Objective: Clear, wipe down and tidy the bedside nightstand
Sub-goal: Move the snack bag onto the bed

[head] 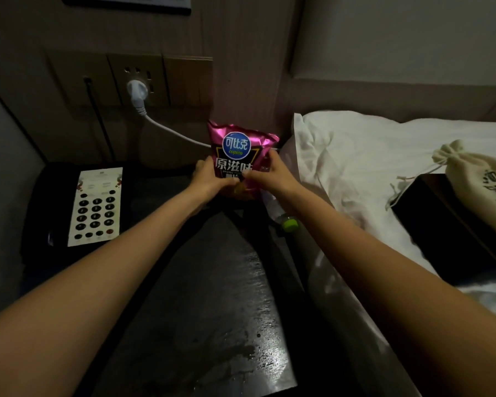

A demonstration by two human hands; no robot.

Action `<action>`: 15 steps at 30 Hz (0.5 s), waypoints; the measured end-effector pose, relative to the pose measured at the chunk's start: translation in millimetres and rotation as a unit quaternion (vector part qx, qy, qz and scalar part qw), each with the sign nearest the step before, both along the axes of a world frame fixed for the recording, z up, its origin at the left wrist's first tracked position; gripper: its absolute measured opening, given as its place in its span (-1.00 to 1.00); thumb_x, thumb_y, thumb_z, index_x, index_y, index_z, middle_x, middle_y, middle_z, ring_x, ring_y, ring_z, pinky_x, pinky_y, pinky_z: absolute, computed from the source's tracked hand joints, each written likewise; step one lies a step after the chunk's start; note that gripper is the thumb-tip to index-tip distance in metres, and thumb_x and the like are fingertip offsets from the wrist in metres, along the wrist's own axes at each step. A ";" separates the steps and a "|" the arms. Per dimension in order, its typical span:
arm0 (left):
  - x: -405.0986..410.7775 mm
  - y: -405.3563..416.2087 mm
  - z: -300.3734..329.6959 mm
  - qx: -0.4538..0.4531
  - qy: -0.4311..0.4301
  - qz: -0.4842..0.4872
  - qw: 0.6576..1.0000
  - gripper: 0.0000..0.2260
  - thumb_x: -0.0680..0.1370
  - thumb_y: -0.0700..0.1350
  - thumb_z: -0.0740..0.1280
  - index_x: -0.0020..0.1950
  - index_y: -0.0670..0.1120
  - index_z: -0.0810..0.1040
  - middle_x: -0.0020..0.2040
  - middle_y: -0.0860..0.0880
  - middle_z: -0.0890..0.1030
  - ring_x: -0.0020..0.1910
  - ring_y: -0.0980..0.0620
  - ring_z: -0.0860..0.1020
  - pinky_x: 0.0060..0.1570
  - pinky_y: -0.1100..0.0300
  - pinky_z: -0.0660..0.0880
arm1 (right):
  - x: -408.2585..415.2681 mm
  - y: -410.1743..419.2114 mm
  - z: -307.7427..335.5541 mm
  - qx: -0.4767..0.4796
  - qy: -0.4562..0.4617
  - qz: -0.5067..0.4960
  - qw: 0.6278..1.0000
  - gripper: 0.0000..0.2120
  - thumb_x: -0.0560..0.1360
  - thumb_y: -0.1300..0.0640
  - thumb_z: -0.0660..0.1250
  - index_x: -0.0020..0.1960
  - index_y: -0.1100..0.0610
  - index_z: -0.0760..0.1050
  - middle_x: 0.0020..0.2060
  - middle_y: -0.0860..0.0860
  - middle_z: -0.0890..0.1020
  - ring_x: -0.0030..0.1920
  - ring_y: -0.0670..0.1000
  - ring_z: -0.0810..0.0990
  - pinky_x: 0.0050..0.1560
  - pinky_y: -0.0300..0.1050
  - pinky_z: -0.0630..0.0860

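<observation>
Dim light falls on a dark, glossy worktop (212,310) beside a bed, its surface streaked with wet patches toward 6 o'clock. At its far edge, toward 12 o'clock, a pink snack bag (239,156) stands upright against the wood wall panel. The left hand (209,176) grips the bag's lower left side with curled fingers, and the right hand (265,174) grips its lower right side, thumb across the front. Just under the right wrist a clear bottle with a green cap (289,224) lies on its side. At 9 o'clock sits a black telephone (96,209). A white plug (137,90) sits in the wall socket above. At 3 o'clock, on the bed, lie a white pillow (341,156), a cloth drawstring pouch (476,179) and a black box (441,216).
</observation>
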State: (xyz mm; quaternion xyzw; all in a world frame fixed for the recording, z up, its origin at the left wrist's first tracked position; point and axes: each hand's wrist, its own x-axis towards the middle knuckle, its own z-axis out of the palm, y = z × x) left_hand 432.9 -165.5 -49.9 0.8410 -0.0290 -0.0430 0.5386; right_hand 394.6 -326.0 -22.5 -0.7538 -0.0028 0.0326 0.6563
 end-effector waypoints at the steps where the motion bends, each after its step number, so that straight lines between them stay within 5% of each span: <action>1: -4.8 3.6 2.6 -0.011 -0.004 -0.006 1.000 -0.33 0.39 -0.20 0.52 0.43 -0.16 0.31 0.38 -0.18 0.39 0.36 -0.13 0.41 0.33 -0.11 0.40 | -4.6 0.5 4.5 0.003 -0.009 0.001 1.000 -0.39 0.49 0.35 0.39 0.46 0.20 0.22 0.22 0.09 0.54 0.10 -0.05 0.58 -0.09 -0.25 0.62; 4: -25.0 15.8 15.9 -0.026 -0.031 -0.008 0.999 -0.27 0.37 -0.16 0.54 0.45 -0.15 0.27 0.40 -0.17 0.36 0.38 -0.12 0.38 0.34 -0.12 0.39 | -22.9 0.9 24.3 -0.019 -0.038 0.019 0.999 -0.43 0.47 0.34 0.42 0.42 0.20 0.32 0.10 -0.03 0.58 -0.02 -0.19 0.61 -0.15 -0.34 0.59; 8: -62.9 25.8 44.5 0.083 -0.121 0.002 0.989 -0.25 0.37 0.02 0.53 0.46 -0.10 0.28 0.40 -0.16 0.33 0.44 -0.13 0.24 0.41 -0.08 0.26 | -56.4 1.5 56.7 -0.031 -0.070 0.028 0.997 -0.47 0.45 0.35 0.44 0.37 0.23 0.38 0.04 -0.04 0.61 -0.09 -0.27 0.65 -0.20 -0.41 0.54; 10: -87.5 27.8 60.5 0.047 -0.141 -0.025 0.989 -0.26 0.37 0.03 0.54 0.45 -0.07 0.29 0.36 -0.08 0.40 0.41 -0.05 0.32 0.36 0.01 0.35 | -78.0 0.0 73.6 -0.027 -0.086 0.024 0.996 -0.47 0.44 0.36 0.45 0.36 0.27 0.38 0.01 -0.04 0.62 -0.14 -0.33 0.64 -0.23 -0.46 0.51; 13: -132.6 24.4 86.3 -0.038 -0.131 -0.074 0.988 -0.25 0.35 0.02 0.54 0.45 0.00 0.25 0.23 0.17 0.48 0.27 0.16 0.45 0.17 0.32 0.42 | -117.2 -5.5 96.3 -0.012 -0.091 0.029 0.995 -0.48 0.44 0.33 0.46 0.35 0.25 0.39 0.10 0.06 0.65 0.03 -0.15 0.67 -0.04 -0.30 0.59; 15: -161.6 14.8 100.4 -0.064 -0.116 -0.092 0.987 -0.20 0.31 0.08 0.53 0.46 -0.01 0.24 0.27 0.11 0.49 0.28 0.14 0.46 0.25 0.19 0.44 | -146.5 -13.2 109.9 0.003 -0.100 0.028 0.995 -0.52 0.45 0.32 0.46 0.33 0.23 0.41 0.12 0.08 0.66 0.10 -0.05 0.67 0.06 -0.17 0.61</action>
